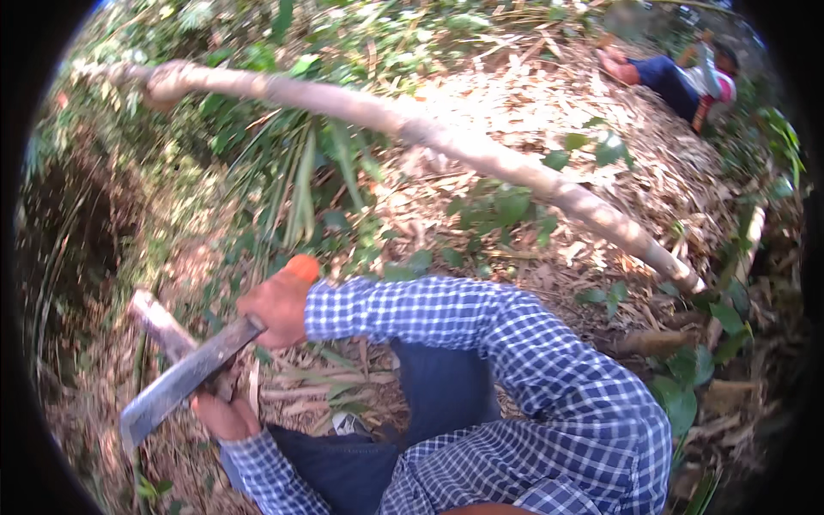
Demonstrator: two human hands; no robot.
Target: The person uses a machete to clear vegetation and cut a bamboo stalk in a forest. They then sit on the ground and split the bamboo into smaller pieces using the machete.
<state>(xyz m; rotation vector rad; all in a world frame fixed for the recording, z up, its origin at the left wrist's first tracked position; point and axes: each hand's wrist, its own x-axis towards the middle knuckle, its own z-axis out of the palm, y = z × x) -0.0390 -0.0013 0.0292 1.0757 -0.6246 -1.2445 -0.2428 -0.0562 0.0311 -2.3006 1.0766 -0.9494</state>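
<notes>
Two hands at lower left: a machete (176, 384) is gripped by the right hand (276, 307); a cut stick (163, 326) is held by the left hand (225, 415). A long branch (429, 137) crosses above.

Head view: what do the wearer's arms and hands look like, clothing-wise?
Both forearms are in long sleeves of blue-and-white small-check shirt fabric, cuffs reaching the wrists. The left hand and right hand are bare: no gloves, and no watch or rings that can be made out. Dark navy trousers show below the sleeves.
</notes>
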